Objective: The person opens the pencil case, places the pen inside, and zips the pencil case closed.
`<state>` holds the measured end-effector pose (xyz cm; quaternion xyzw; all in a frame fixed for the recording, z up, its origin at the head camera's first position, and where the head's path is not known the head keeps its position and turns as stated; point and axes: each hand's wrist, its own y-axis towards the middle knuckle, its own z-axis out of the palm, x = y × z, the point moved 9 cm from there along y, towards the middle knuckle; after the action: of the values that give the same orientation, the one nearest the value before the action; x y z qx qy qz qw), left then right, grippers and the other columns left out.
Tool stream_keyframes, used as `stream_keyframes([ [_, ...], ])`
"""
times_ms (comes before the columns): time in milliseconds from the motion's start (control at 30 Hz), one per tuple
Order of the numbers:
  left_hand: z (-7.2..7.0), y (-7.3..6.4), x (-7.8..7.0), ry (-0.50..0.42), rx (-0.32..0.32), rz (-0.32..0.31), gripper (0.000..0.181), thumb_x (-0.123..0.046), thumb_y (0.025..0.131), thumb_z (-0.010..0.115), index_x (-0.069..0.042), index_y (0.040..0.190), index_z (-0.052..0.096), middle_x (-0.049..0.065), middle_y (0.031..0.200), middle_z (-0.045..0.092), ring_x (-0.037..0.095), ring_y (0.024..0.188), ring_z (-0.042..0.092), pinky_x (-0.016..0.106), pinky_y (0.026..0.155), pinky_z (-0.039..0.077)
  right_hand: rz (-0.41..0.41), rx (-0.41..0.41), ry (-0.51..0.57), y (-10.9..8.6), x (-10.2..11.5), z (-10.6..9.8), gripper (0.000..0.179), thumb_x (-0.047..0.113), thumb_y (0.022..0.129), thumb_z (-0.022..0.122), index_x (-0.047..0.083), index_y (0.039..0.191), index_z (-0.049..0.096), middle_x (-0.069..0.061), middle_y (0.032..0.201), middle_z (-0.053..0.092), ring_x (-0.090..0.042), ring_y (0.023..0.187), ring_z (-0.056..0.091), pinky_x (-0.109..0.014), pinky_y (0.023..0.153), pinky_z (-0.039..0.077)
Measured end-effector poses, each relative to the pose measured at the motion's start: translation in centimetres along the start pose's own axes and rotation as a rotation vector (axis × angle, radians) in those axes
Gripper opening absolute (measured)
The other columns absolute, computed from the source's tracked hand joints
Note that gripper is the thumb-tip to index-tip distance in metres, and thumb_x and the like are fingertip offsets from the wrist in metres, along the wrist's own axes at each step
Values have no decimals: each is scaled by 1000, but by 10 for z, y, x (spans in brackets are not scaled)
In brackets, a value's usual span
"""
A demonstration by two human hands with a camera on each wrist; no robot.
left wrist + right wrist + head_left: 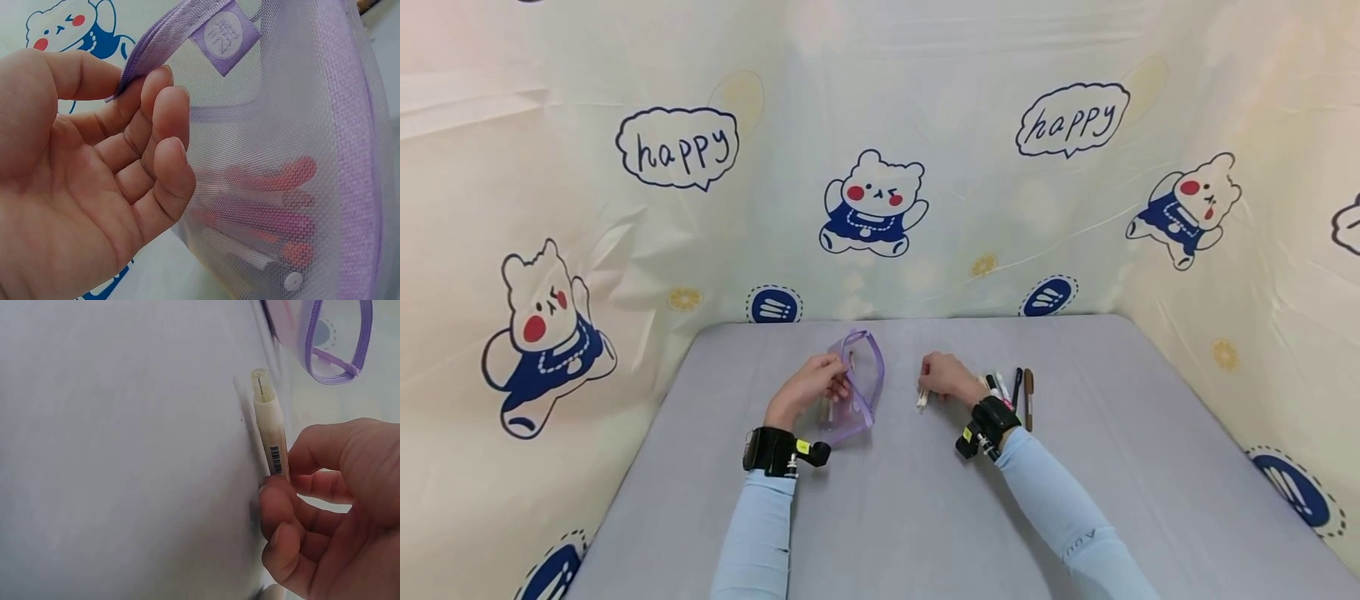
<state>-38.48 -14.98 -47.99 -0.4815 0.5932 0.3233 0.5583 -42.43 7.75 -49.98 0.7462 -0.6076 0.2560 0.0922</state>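
Note:
My left hand [815, 385] pinches the zipper edge of a purple mesh pouch [868, 371] between thumb and forefinger, and the pouch's mouth gapes. Through its mesh, in the left wrist view, show several red and pink pens [269, 215] lying inside. A purple tag [225, 39] hangs near the zipper. My right hand [950, 377] grips a cream-coloured pen [270, 428] with a clear tip and a barcode, close over the table to the right of the pouch. The fingers hide the pen's other end.
Several pens and markers lie just right of my right hand, among them a black one [1018, 387] and a brown one [1028, 400]. A grey cloth covers the table [880, 533]. Behind it hangs a printed curtain [970, 50].

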Motion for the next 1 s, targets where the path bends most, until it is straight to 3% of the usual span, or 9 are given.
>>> stream_keyframes([
  [200, 1, -2, 1, 3, 10, -3, 24, -20, 103, 46, -2, 92, 57, 5, 77, 62, 17, 69, 60, 30, 65, 52, -9, -22, 87, -3, 4, -6, 4, 14, 89, 61, 11, 86, 63, 0, 66, 55, -13, 54, 50, -25, 48, 39],
  [400, 1, -1, -1, 7, 5, -1, 24, -22, 103, 46, -4, 90, 57, 5, 78, 62, 17, 70, 60, 29, 64, 51, -32, -41, 151, -7, 13, -13, 3, 14, 88, 62, 11, 88, 63, 0, 66, 55, -13, 51, 50, -24, 45, 38],
  [667, 1, -2, -2, 2, 4, 3, 23, -20, 103, 46, -4, 88, 55, 6, 77, 62, 18, 69, 60, 32, 65, 52, -110, -89, 185, -12, 32, -16, 4, 13, 85, 61, 11, 88, 62, 0, 68, 62, -13, 50, 54, -23, 45, 40],
  [1000, 2, -2, -1, 6, 6, -1, 23, -20, 103, 47, -5, 87, 55, 6, 77, 62, 18, 69, 61, 32, 65, 51, -173, -100, 210, -15, 60, -13, 5, 14, 87, 59, 11, 91, 62, -1, 74, 67, -13, 51, 57, -23, 46, 43],
])
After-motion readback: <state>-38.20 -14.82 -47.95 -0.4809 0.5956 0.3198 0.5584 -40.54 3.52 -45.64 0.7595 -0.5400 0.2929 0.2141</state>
